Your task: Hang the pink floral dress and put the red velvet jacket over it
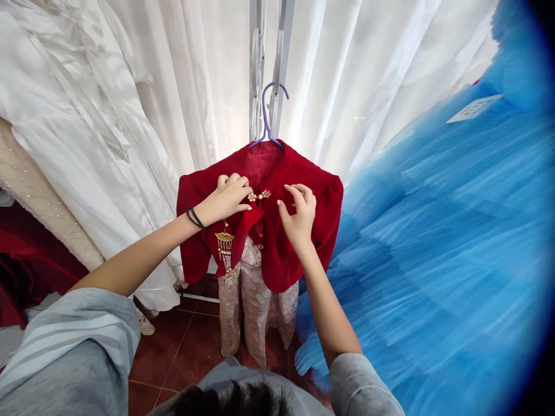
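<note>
A short red jacket [323, 202] with puffed sleeves hangs on a purple hanger [266, 110]. My left hand [232, 195], a black band on its wrist, has its fingers bent and closed on the jacket's left front edge, beside a flower-shaped clasp [265, 194] with pearls. Just right of that clasp, my right hand [300, 215] is held with thumb and fingers apart and nothing between them. A gold tassel ornament [224, 245] dangles from the left front panel. Below the jacket hangs a pale pink, glittery garment [255, 300].
White dresses [82, 115] hang at the left, and a large blue tulle gown [425, 242] fills the right side. Behind the jacket are a grey metal stand [255, 63] and white curtains [338, 63]. The floor [173, 346] has dark red tiles.
</note>
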Demonstrator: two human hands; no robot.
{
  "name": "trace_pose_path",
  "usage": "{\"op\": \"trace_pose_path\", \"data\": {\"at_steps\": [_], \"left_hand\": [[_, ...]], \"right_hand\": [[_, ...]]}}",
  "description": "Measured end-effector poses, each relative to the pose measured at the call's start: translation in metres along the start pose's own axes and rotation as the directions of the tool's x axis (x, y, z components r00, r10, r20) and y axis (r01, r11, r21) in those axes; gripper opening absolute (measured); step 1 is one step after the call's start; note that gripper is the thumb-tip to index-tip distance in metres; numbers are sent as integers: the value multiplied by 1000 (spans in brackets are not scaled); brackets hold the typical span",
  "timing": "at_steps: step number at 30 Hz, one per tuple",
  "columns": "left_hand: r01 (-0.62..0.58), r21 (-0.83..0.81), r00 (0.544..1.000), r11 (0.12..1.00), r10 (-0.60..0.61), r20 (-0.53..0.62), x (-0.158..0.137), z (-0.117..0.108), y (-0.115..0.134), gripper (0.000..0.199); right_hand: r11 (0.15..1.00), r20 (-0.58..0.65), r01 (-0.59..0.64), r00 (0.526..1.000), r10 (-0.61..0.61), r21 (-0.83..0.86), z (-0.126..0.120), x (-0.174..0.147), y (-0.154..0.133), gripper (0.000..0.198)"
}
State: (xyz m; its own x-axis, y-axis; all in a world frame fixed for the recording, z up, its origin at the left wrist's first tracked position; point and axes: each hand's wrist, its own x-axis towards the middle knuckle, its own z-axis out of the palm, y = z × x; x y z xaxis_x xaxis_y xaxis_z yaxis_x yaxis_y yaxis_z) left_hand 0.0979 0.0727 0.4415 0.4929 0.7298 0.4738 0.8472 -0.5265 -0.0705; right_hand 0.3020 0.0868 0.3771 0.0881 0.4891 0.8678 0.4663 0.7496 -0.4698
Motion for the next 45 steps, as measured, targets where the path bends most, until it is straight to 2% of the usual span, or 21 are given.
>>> {"op": "trace_pose_path", "data": {"at_steps": [3, 6, 8, 9, 11, 14, 16, 18, 21, 23, 26, 28, 31, 33, 35, 36, 38, 40, 41, 43, 45], "left_hand": [[-90, -16, 996, 996, 90, -28, 9, -7, 0, 16], [-182, -203, 983, 962, 175, -53, 13, -20, 6, 24], [-140, -331, 990, 933, 135, -38, 12, -25, 9, 32], [-102, -364, 995, 926, 102, -17, 12, -25, 10, 34], [-46, -335, 997, 941, 65, 47, 11, -26, 12, 37], [-31, -142, 986, 989, 53, 159, 14, -29, 18, 31], [-32, -44, 970, 999, 42, 238, 18, -35, 23, 27], [-37, -39, 955, 999, 47, 294, 21, -41, 26, 25], [-39, -104, 947, 994, 70, 314, 21, -47, 24, 20], [-26, -100, 953, 995, 55, 299, 18, -48, 19, 18], [-9, -33, 969, 999, 17, 246, 12, -46, 14, 16], [7, 31, 982, 999, -13, 188, 10, -41, 17, 15], [75, 91, 993, 993, -83, 84, 13, -33, 30, 15], [140, 35, 990, 990, -140, 12, 18, -30, 40, 12], [161, -66, 987, 985, -162, -11, 25, -29, 44, 9], [151, -106, 989, 983, -150, 18, 28, -30, 43, 11], [127, -129, 980, 983, -104, 172, 32, -32, 35, 20], [131, -138, 939, 982, -78, 335, 33, -34, 23, 36], [137, -165, 928, 977, -68, 367, 32, -34, 18, 45], [116, -246, 957, 962, -42, 288, 25, -31, 12, 62], [64, -257, 997, 964, -53, 50, 11, -25, 16, 66]], "right_hand": [[994, 131, 21, 991, -6, -106, 1, 3, 2, 26], [990, -2, -53, 999, 53, -133, 4, -26, -7, 19], [988, -65, -106, 993, 99, -111, 11, -55, -13, 21], [986, -44, -137, 990, 133, -101, 16, -69, -15, 19], [972, 51, -207, 976, 214, -114, 29, -89, -16, 24], [934, 164, -272, 936, 313, -231, 48, -95, -15, 47], [917, 208, -271, 918, 338, -294, 57, -89, -15, 40], [924, 243, -235, 918, 313, -301, 63, -85, -17, 30], [949, 257, -205, 929, 265, -238, 66, -82, -21, 23], [946, 223, -292, 921, 318, -142, 58, -81, -21, 19], [875, 64, -465, 885, 461, 131, 25, -73, -22, 14], [834, -38, -474, 863, 504, 283, -3, -66, -31, 12], [857, -36, -405, 898, 438, 320, -24, -66, -59, 11], [909, 16, -340, 938, 346, 241, -10, -74, -78, 15], [947, 81, -291, 956, 283, 135, 22, -85, -87, 28], [954, 117, -287, 954, 276, 90, 41, -91, -86, 35], [954, 224, -295, 934, 278, 46, 77, -101, -79, 53], [959, 364, -273, 903, 230, 71, 98, -111, -70, 70], [964, 412, -242, 894, 178, 110, 101, -118, -66, 76], [967, 417, -166, 906, 71, 194, 94, -135, -58, 79], [971, 257, -139, 962, 86, 195, 75, -155, -48, 65]]}}
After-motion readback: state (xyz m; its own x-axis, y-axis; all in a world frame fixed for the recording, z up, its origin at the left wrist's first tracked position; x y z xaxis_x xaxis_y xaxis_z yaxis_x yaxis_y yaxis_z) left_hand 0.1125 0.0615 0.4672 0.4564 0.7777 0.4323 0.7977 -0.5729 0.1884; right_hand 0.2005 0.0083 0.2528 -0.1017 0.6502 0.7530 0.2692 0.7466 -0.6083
